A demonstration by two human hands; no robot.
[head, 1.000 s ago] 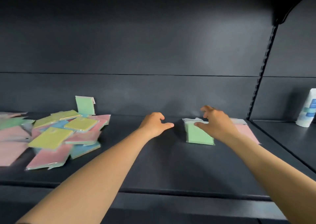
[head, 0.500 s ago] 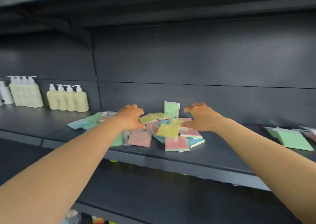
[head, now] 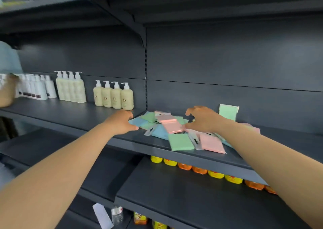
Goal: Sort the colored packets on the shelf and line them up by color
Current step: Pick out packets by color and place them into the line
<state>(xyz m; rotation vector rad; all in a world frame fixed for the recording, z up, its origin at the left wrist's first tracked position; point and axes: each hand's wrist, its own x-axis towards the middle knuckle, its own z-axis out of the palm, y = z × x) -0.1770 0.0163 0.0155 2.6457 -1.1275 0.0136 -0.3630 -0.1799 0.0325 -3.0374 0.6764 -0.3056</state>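
Both hands (head: 122,122) (head: 202,119) reach, fingers curled, over packets (head: 168,124).

Pink, green and blue packets (head: 172,127) lie on a dark grey shelf (head: 218,159) beside cream bottles (head: 113,96).

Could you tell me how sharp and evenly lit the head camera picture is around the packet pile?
Head view: the packet pile and both hands, left hand and right hand, are slightly soft; the far-left edge smears with motion blur near the white bottles; wide-angle distortion bends the shelf lines; lighting is soft, without glare, darker beneath the upper shelf.
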